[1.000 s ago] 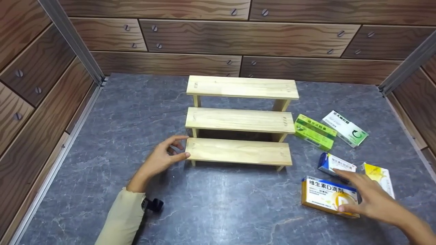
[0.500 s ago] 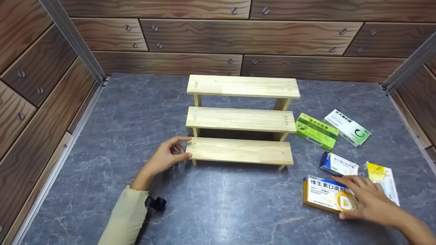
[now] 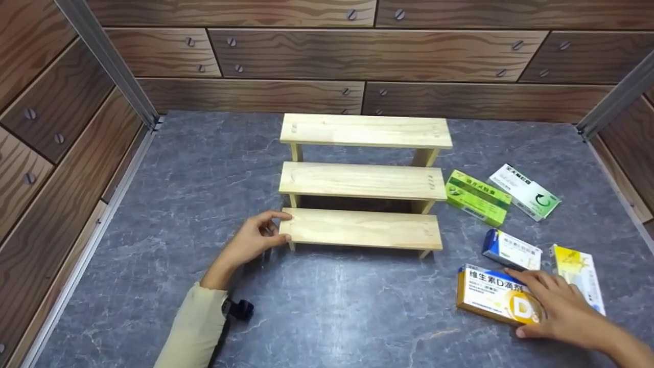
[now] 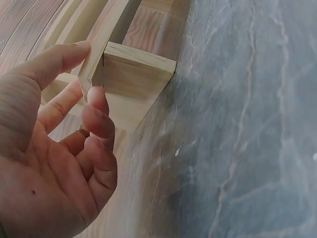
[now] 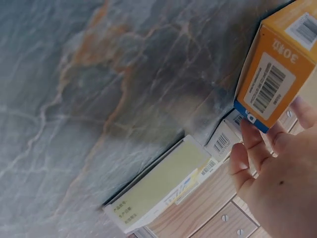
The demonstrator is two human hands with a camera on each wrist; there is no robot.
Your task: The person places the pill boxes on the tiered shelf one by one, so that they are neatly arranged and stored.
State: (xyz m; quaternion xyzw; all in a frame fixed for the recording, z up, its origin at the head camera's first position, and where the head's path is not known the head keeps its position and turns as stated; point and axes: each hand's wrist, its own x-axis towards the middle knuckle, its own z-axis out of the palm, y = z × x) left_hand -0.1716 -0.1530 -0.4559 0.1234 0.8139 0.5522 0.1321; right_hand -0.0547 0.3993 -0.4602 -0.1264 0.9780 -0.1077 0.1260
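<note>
A three-tier wooden step shelf (image 3: pixel 360 227) stands on the dark marbled tabletop. My left hand (image 3: pixel 253 239) holds the left end of its lowest step, thumb at the front edge and index finger at the back. In the left wrist view, the left hand (image 4: pixel 59 134) has thumb and fingertips at the board's corner, with other fingers curled. My right hand (image 3: pixel 559 306) grips the right end of a white-and-orange vitamin D box (image 3: pixel 490 294), with thumb at its near edge and index finger along its far edge. The right wrist view shows the box's orange barcoded end (image 5: pixel 270 84) beside the fingers.
Behind the right hand lie a blue-and-white box (image 3: pixel 513 249) and a yellow-and-white box (image 3: pixel 577 273). A green box (image 3: pixel 479 198) sits right of the shelf, against a white-and-green box (image 3: pixel 526 191). Wood-patterned walls (image 3: pixel 286 53) enclose the tabletop (image 3: pixel 327 312).
My right hand has come down from above the vitamin D box and taken hold of its right end. My left hand has shifted slightly right along the lowest step.
</note>
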